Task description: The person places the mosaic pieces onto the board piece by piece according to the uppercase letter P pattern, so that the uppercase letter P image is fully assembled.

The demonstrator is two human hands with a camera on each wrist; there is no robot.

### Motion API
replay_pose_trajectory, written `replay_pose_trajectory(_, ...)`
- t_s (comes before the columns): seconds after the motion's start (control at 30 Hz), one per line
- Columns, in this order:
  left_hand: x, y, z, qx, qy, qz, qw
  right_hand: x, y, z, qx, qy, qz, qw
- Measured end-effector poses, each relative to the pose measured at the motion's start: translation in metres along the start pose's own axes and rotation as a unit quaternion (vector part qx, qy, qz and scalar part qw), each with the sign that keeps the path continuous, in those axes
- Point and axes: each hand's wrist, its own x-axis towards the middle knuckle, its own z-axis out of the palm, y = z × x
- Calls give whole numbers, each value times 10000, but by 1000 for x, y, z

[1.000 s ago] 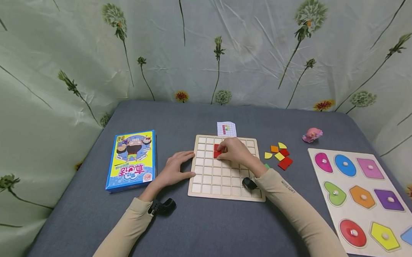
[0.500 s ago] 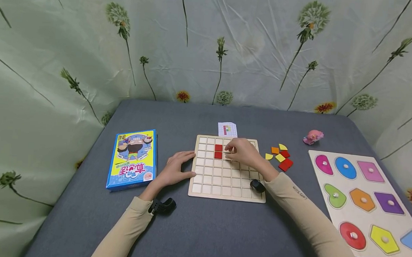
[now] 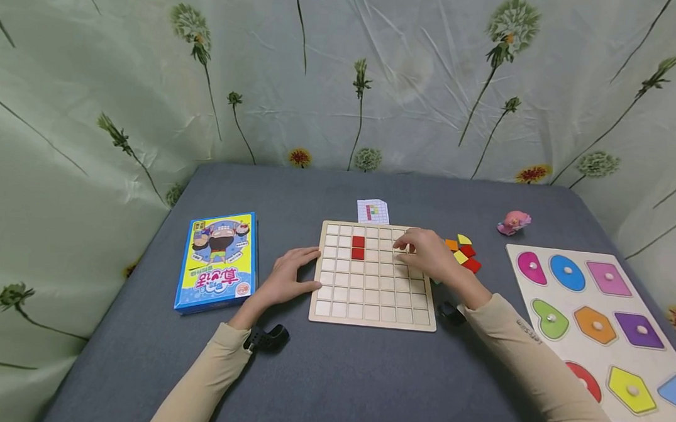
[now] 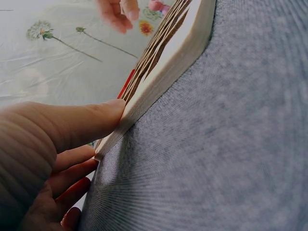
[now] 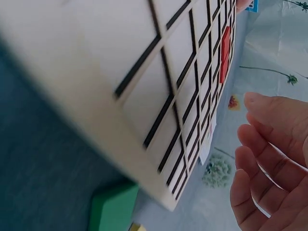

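A wooden grid board lies on the grey cloth, with two red square tiles in adjoining cells, one above the other. My left hand rests at the board's left edge, its thumb and fingertips touching the rim; in the left wrist view the thumb lies straight against the edge. Over the board's upper right part is my right hand, fingers loosely bent and nothing between them. The right wrist view shows its fingers apart from the board.
A small printed pattern card sits behind the board. Several loose coloured tiles lie to its right, partly hidden by my right hand, plus a green piece. Around are a blue-yellow box, a shape puzzle board and a pink toy.
My right hand has let go of the lower red tile, which stays in its cell, and has moved right across the board. My left hand keeps its place.
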Motion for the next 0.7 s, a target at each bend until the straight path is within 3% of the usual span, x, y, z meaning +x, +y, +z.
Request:
replay_pose_trajectory(0.23, 3, 0, 0, 24, -2, 43, 10000, -13, 15, -12, 38, 73, -45, 10000)
replay_pose_trajectory(0.7, 0, 1, 1, 18, 34, 46, 10000, -41, 48, -30, 45, -152, -166, 9997)
